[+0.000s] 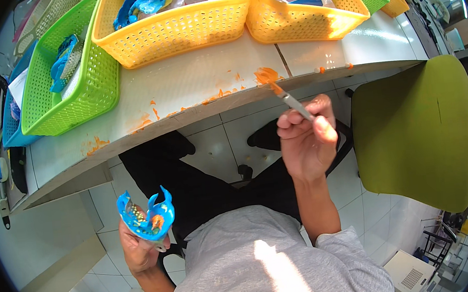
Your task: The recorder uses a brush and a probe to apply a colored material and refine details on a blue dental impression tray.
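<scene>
My left hand (137, 250) is closed round the base of a dental impression tray (161, 243) at the lower left, above my lap. Blue impression material (164, 212) with torn, raised edges fills the tray, and a small orange patch lies inside it. In front of me, my right hand (310, 144) pinches a slim metal spatula (296, 106), palm turned up. Orange paste coats the spatula's far end, which meets the table edge at an orange smear (266, 76). Whether the blade has a sharp edge I cannot tell.
Along the white table (172, 87) stand a green basket (65, 94), a yellow basket (178, 30) and another yellow basket (312, 20), holding blue, orange and white pieces. Orange smears dot the table's front edge. A green chair (416, 134) stands at the right.
</scene>
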### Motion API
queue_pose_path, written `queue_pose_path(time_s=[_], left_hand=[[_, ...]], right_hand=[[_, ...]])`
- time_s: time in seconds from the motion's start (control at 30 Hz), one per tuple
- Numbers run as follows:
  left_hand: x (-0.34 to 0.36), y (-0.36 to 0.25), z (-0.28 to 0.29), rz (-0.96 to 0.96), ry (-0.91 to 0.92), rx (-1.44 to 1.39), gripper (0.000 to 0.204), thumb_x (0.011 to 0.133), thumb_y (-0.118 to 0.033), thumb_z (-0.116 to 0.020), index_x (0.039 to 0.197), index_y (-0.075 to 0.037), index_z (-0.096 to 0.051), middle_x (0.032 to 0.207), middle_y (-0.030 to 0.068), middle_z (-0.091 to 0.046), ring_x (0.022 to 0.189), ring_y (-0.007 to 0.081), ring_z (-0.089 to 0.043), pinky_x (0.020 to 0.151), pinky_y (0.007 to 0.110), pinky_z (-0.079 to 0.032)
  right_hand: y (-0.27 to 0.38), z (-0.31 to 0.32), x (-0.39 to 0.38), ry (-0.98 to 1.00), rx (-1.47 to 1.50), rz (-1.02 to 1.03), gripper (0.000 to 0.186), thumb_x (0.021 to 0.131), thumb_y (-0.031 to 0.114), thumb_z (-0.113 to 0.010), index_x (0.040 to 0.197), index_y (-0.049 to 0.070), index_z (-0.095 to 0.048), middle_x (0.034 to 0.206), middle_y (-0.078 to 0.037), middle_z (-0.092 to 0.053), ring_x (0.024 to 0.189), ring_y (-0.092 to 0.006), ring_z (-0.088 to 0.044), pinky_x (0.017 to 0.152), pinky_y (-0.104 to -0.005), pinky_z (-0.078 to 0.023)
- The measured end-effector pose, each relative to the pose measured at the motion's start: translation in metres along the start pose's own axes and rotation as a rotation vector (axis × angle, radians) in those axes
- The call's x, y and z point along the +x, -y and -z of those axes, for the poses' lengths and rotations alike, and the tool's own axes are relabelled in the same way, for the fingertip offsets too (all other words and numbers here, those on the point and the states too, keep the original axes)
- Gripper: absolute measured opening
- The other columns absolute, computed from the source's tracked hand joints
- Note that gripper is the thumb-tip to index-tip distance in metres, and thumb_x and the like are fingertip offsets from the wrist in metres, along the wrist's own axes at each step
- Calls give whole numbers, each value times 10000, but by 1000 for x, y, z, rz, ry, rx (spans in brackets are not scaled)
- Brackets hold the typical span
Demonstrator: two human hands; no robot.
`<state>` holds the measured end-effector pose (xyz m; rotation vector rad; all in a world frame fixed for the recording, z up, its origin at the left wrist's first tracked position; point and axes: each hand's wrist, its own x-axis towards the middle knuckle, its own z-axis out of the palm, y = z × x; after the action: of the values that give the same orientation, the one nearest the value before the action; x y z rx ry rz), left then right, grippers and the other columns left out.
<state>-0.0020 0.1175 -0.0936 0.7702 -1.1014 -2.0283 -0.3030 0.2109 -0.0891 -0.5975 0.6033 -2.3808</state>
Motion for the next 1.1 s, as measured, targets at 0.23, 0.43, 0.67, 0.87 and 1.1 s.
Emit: queue_pose_path(time_s=[0.23,0.43,0.67,0.87,1.1], left_hand=[[12,10,-26,199,106,52,580,673,-99,-702,1160,62,-431,935,176,-632,661,221,-662,528,294,-549],[13,18,-34,229,92,-9,576,706,63,-585,1245,80,-385,1041,204,-606,821,274,-661,672,349,-571],[13,21,-37,239,123,-72,501,718,101,-518,1207,56,-417,1073,224,-586,910,293,-639,734,360,-560],[14,26,-36,221,126,-62,435,740,80,-513,1167,40,-443,1040,192,-596,892,278,-640,752,347,-537],[27,26,-56,264,138,51,454,788,58,-510,1227,61,-397,1076,184,-587,925,278,-630,796,339,-515]], right_hand=[[48,-25,13,303,-1212,478,210,701,-90,-603,908,-56,-603,825,-181,-647,713,-202,-646,625,-278,-524],[63,-27,17,423,-1416,571,310,585,-121,-659,867,5,-639,815,-144,-658,700,-215,-656,612,-284,-529],[52,-21,18,517,-1421,633,331,570,-124,-681,863,29,-658,796,-127,-651,709,-234,-660,599,-282,-535],[56,-27,17,438,-1443,664,323,572,-125,-675,861,16,-650,787,-126,-649,699,-236,-659,597,-280,-536],[61,-29,21,402,-1424,609,306,575,-128,-656,852,0,-638,786,-139,-655,673,-218,-654,590,-274,-528]])
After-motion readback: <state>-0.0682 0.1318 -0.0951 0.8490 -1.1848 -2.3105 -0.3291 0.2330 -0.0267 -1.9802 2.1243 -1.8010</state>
